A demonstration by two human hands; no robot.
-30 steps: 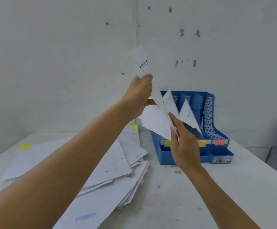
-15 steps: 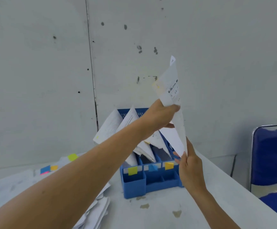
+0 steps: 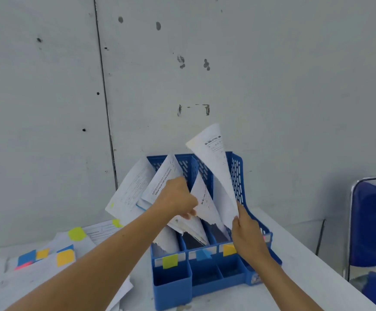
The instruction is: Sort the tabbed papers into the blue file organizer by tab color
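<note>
The blue file organizer (image 3: 173, 286) stands on the table against the wall, its front labels yellow-green (image 3: 170, 261), blue (image 3: 202, 254) and orange (image 3: 228, 249). My right hand (image 3: 247, 236) pinches the lower edge of a white printed sheet (image 3: 216, 173), which stands tilted over the organizer's right-hand slots. Its tab colour is not visible. My left hand (image 3: 177, 198) is curled around the edge of filed papers (image 3: 158, 187) leaning out of the left and middle slots. The label behind my right hand is mostly hidden.
A loose pile of tabbed papers (image 3: 54, 261) lies on the white table (image 3: 299, 265) at the left, showing yellow-green, blue, orange and pink tabs. A blue chair (image 3: 373, 221) stands at the table's right edge. The grey wall is right behind the organizer.
My left hand let go of the sheet's top and dropped to the filed papers. My right hand lowered the sheet toward the organizer's right slots. The view shifted closer.
</note>
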